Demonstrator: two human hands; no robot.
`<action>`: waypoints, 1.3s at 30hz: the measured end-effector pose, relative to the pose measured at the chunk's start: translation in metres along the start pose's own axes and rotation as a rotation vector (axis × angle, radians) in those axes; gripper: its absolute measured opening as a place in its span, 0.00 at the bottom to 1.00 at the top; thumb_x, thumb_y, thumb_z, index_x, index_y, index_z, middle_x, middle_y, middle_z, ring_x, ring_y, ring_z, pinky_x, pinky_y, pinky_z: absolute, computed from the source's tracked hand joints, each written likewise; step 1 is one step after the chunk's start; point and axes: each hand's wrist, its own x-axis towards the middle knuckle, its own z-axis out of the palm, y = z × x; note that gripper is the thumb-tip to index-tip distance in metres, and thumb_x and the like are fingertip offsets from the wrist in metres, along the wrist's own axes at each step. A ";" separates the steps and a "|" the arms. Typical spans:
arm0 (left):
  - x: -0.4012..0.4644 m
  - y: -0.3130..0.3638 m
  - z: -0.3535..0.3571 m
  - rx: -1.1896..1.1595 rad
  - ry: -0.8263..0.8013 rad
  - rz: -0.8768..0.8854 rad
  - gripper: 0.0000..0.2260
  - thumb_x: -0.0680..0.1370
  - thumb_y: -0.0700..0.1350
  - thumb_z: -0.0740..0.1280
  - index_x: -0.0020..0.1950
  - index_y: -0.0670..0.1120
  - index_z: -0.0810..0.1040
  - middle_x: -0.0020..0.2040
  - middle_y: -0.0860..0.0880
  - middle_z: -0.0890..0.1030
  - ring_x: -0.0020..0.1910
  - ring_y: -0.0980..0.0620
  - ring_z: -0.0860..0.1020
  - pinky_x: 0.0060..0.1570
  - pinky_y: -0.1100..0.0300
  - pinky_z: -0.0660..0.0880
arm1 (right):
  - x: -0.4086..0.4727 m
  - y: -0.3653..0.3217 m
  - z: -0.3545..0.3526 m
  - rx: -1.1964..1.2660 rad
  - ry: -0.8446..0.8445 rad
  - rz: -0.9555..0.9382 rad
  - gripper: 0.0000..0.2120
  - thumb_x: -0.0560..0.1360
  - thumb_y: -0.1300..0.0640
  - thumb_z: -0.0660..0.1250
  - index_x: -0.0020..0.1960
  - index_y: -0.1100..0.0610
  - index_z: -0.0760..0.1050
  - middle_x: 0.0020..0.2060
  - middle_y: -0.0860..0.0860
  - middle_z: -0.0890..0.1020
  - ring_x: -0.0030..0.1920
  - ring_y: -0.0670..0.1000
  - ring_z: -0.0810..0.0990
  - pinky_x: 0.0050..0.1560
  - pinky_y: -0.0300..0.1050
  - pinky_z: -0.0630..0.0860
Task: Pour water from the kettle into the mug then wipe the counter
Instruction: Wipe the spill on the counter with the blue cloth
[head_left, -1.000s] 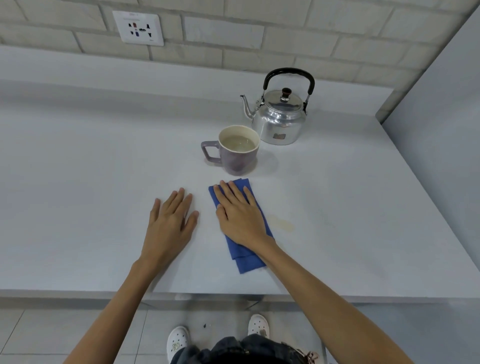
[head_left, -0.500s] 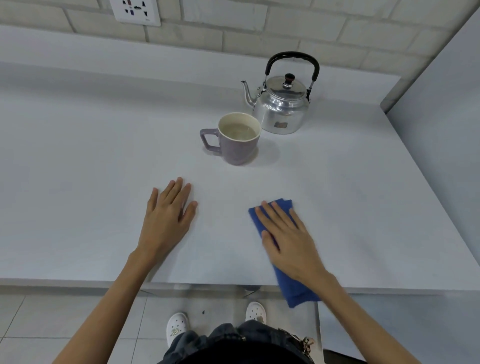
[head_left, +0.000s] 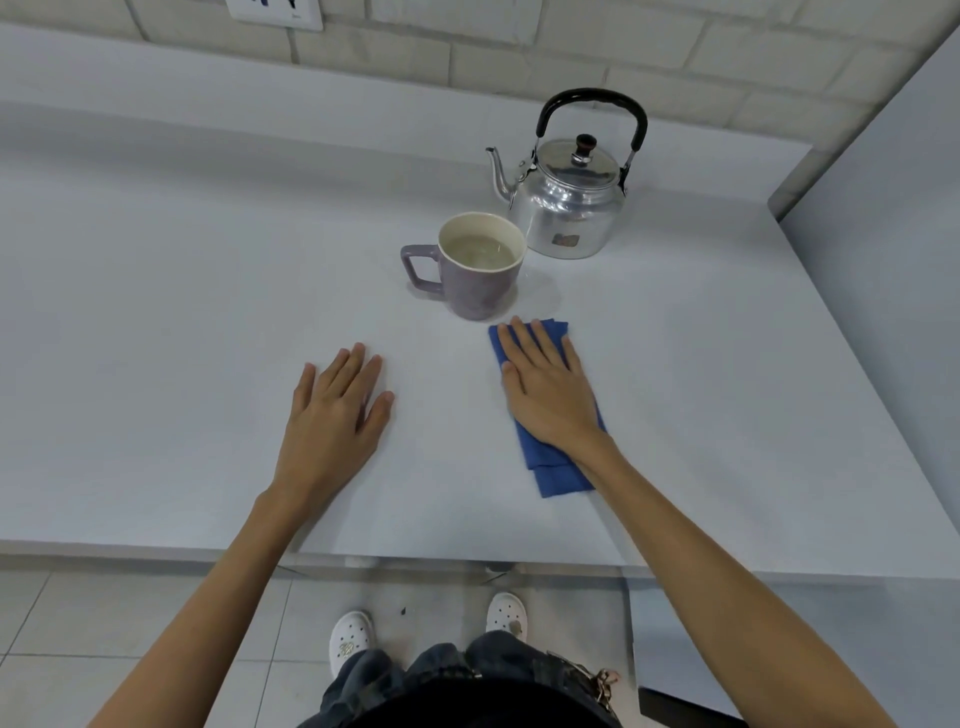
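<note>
A shiny metal kettle (head_left: 569, 208) with a black handle stands upright at the back of the white counter (head_left: 182, 312), spout pointing left. Just in front of it sits a purple mug (head_left: 475, 283) holding water, its handle to the left. My right hand (head_left: 548, 392) lies flat, palm down, pressing a folded blue cloth (head_left: 556, 467) onto the counter just in front of the mug; the fingertips are close to the mug's base. My left hand (head_left: 335, 415) rests flat on the bare counter to the left, fingers spread, holding nothing.
A grey side wall (head_left: 883, 234) bounds the counter on the right, and a raised ledge (head_left: 260, 88) under a tiled wall with a socket (head_left: 275, 13) runs along the back. The counter's front edge (head_left: 156, 548) is near my body.
My right hand slid the blue cloth right and toward the front edge, then back away from me up to the mug. The yellowish spot on the counter no longer shows. My left hand stayed put.
</note>
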 end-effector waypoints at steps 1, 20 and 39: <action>0.000 0.000 0.000 0.001 -0.002 -0.001 0.22 0.81 0.50 0.58 0.74 0.44 0.64 0.76 0.45 0.62 0.76 0.48 0.57 0.75 0.48 0.49 | -0.004 -0.011 0.003 0.004 -0.002 -0.024 0.25 0.83 0.52 0.46 0.79 0.51 0.48 0.79 0.46 0.51 0.78 0.47 0.46 0.77 0.52 0.40; 0.000 -0.002 -0.002 -0.066 0.002 -0.002 0.21 0.80 0.49 0.60 0.72 0.43 0.67 0.75 0.44 0.64 0.76 0.48 0.59 0.76 0.47 0.50 | -0.054 0.032 -0.012 -0.057 -0.019 -0.138 0.24 0.83 0.46 0.45 0.78 0.47 0.47 0.78 0.45 0.51 0.78 0.46 0.48 0.77 0.47 0.43; -0.003 -0.004 -0.013 -0.523 0.096 -0.179 0.21 0.82 0.54 0.50 0.69 0.46 0.71 0.71 0.46 0.72 0.72 0.52 0.65 0.74 0.49 0.60 | -0.037 -0.130 0.032 0.084 -0.003 -0.380 0.23 0.83 0.51 0.48 0.77 0.53 0.56 0.78 0.51 0.57 0.78 0.49 0.49 0.77 0.53 0.43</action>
